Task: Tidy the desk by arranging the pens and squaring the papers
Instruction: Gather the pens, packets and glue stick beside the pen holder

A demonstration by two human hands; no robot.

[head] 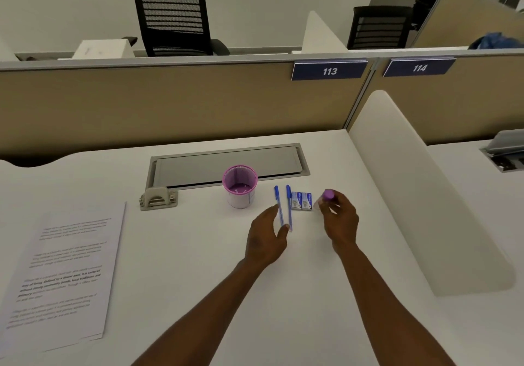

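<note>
Two blue pens [284, 208] lie side by side on the white desk [198, 252], pointing away from me, just right of an empty pink mesh pen cup [240, 185]. My left hand [265, 241] hovers at their near ends, fingers apart, thumb touching the right pen's tip. My right hand [338, 221] holds a small object with a purple cap [328, 194], upright, to the right of two small blue boxes [301, 201]. A stack of printed papers [62, 275] lies at the left, sheets slightly offset.
A grey hole punch [158, 199] sits left of the cup. A closed grey cable hatch [226, 165] runs behind it. A white side divider [419, 195] bounds the desk on the right, a beige partition [170, 102] at the back.
</note>
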